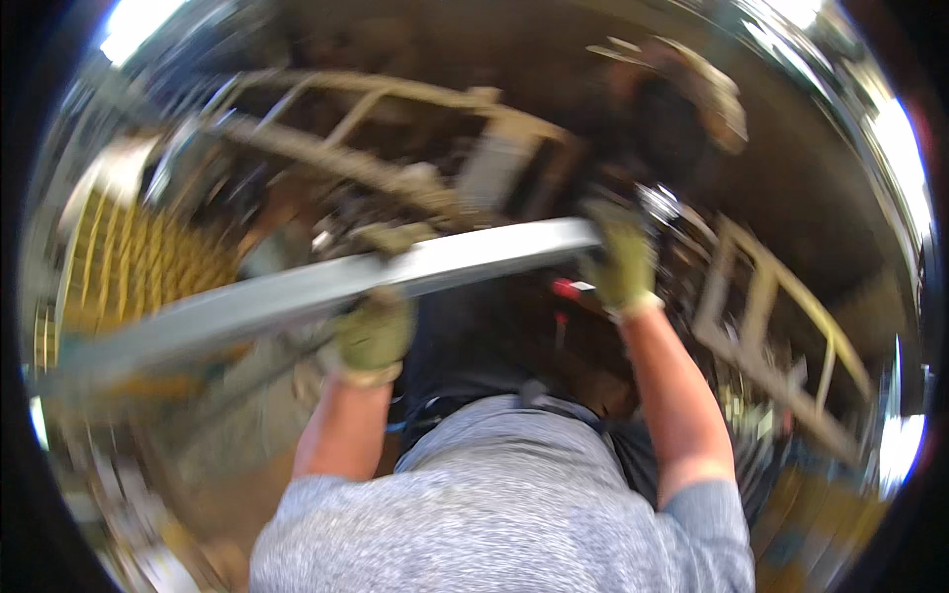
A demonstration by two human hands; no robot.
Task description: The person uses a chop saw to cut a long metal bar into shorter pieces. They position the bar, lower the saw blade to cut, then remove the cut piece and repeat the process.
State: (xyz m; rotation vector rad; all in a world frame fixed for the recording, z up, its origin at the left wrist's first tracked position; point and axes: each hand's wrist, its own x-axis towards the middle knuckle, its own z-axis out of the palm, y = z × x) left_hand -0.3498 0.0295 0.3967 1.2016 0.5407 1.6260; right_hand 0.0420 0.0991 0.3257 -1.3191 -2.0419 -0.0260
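A long, silver-grey metal bar [474, 254] with flat sides crosses in front of me, its left part running far out to the side and blurred. My left hand [376, 331], in a yellow-green work glove, is wrapped around it near the middle of its length. At the bar's right end is my right hand [623, 259], gloved alike and closed on that end; its fingertips are smeared by motion. The bar is held up in front of my body, with its right end a little higher in the picture.
A ladder-like metal frame [336, 148] lies beyond the bar, and a similar frame [756, 296] stands to the right. Yellow grating [133, 257] is at the left. A small red object [568, 288] shows below the bar. A blurred dark and tan shape [682, 109] is at the far right.
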